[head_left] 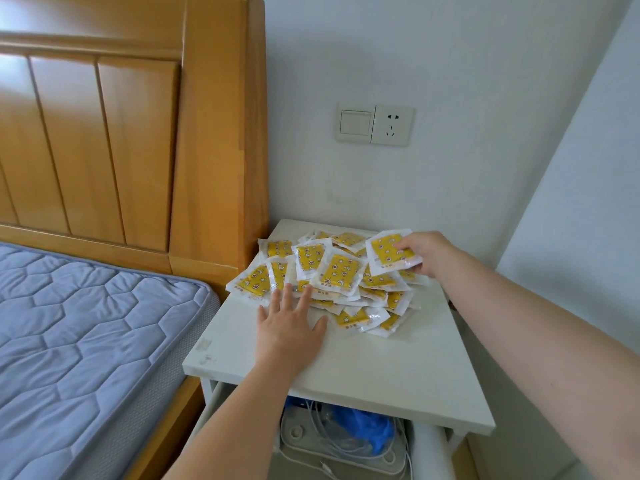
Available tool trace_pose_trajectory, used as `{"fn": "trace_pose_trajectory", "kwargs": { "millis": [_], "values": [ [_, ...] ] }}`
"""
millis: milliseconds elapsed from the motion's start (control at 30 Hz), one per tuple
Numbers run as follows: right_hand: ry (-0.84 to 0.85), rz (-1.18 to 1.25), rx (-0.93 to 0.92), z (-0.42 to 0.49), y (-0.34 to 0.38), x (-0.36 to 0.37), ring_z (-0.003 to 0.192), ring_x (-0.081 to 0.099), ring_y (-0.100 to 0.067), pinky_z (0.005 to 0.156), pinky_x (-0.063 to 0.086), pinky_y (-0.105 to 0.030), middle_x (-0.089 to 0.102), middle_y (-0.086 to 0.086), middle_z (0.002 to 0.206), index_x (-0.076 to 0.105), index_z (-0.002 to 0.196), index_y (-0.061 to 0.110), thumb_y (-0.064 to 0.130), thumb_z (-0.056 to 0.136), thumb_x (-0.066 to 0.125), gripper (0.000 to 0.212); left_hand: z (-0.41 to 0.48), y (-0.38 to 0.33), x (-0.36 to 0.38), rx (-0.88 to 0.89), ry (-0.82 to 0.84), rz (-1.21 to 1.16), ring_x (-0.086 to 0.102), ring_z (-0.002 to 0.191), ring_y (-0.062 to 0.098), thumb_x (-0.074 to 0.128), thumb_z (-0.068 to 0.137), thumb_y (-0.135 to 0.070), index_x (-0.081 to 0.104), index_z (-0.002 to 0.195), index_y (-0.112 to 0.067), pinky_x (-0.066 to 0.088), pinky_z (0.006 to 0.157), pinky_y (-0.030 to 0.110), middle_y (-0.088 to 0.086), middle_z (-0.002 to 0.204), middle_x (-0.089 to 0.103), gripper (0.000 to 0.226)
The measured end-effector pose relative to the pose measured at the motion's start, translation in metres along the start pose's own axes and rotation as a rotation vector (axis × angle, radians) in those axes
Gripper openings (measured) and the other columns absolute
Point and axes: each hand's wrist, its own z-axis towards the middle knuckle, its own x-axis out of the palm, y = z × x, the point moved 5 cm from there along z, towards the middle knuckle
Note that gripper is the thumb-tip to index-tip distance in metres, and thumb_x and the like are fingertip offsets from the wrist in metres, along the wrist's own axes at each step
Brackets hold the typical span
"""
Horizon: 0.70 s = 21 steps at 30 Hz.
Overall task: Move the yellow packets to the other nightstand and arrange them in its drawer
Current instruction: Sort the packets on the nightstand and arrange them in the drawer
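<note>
Right now I am stretching both bare forearms out over the white, flat-topped rectangular nightstand (pixel 374 375), my left arm coming in low across its front edge and my right arm reaching in from the right toward the wall corner. The heap of small yellow printed packets in clear-edged wrappers (pixel 341 275) is lying on the far half of the top. It is spilling right up to the left edge beside the orange-brown wooden headboard (pixel 138 140), while the near half is showing bare white surface around my left wrist. Below the front edge an open white drawer (pixel 433 452) is showing white cables and something blue. My left hand (pixel 289 327) is lying palm down with fingers straight and spread, the fingertips touching the nearest packets. My right hand (pixel 424 252) is pinching one yellow packet (pixel 388 254) at the heap's far right, fingers curled round its right edge, holding it tilted above the others.
</note>
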Motion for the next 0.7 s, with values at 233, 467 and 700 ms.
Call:
{"fn": "trace_pose_trajectory", "kwargs": {
  "millis": [233, 467, 700],
  "values": [
    [-0.036, -0.495, -0.019, -0.009, -0.017, 0.016, 0.102, 0.06, -0.029, 0.077, 0.049, -0.033, 0.058, -0.011, 0.106, 0.055, 0.119, 0.002, 0.014, 0.083, 0.068, 0.041, 0.0, 0.001, 0.0, -0.004, -0.005, -0.009, -0.008, 0.148, 0.022, 0.02, 0.095, -0.061, -0.005, 0.152, -0.036, 0.003, 0.12, 0.046, 0.0, 0.162, -0.007, 0.067],
    [-0.032, -0.787, -0.11, -0.013, -0.01, 0.029, 0.109, 0.06, -0.026, 0.076, 0.046, -0.029, 0.061, -0.012, 0.12, 0.053, 0.119, 0.002, 0.021, 0.079, 0.075, 0.05, 0.002, 0.001, 0.001, -0.003, -0.004, -0.001, -0.008, 0.148, 0.022, 0.02, 0.095, -0.062, -0.005, 0.151, -0.037, 0.003, 0.12, 0.046, 0.0, 0.162, -0.007, 0.067],
    [0.094, -1.051, -0.099, -0.018, 0.003, 0.042, 0.123, 0.053, -0.025, 0.099, 0.044, -0.029, 0.05, -0.012, 0.139, 0.047, 0.135, 0.005, 0.03, 0.09, 0.063, 0.054, 0.002, 0.001, 0.002, 0.002, 0.008, 0.027, -0.008, 0.148, 0.024, 0.02, 0.094, -0.064, -0.003, 0.151, -0.039, 0.003, 0.12, 0.047, 0.0, 0.162, -0.007, 0.066]
  ]
}}
